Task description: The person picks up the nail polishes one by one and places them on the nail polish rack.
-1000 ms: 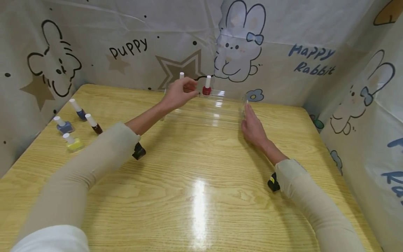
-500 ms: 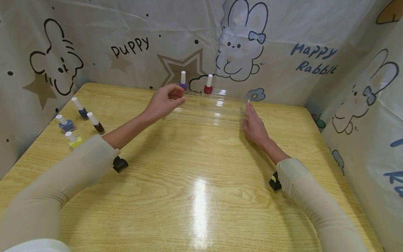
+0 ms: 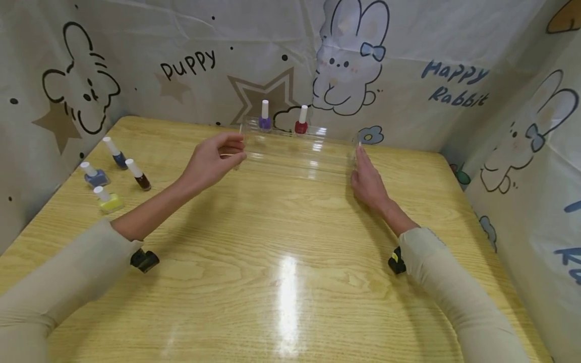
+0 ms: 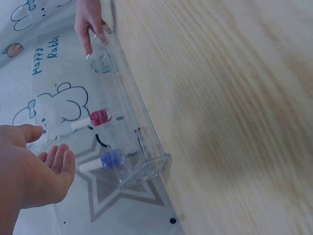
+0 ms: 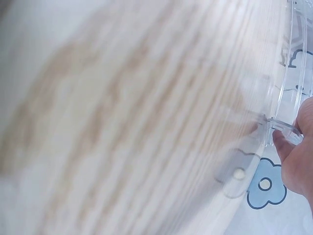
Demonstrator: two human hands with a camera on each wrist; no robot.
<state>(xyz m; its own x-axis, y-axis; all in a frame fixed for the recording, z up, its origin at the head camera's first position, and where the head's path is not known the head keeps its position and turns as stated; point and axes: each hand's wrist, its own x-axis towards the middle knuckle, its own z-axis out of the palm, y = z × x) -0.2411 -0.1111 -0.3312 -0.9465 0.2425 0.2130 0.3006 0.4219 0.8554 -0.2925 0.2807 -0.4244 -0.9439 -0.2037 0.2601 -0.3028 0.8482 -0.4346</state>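
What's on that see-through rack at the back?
On the rack stand a purple bottle and a red bottle; the right hand covers part of one end.

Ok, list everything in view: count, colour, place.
Table: one, yellowish wood-grain, across the view
Rack: one, clear, table's back
Rack bottles: two, white-capped, purple bottle left, red bottle right
Loose bottles: four, white-capped, table's left: dark blue bottle, grey-blue bottle, dark brown bottle, yellow bottle
Printed sheet: count unclear, pale grey, around the table
Sleeves: two, beige, on the forearms
Wrist cameras: two, black, at the cuffs
Left hand: one, by the rack's left end
Right hand: one, gripping the rack's right end
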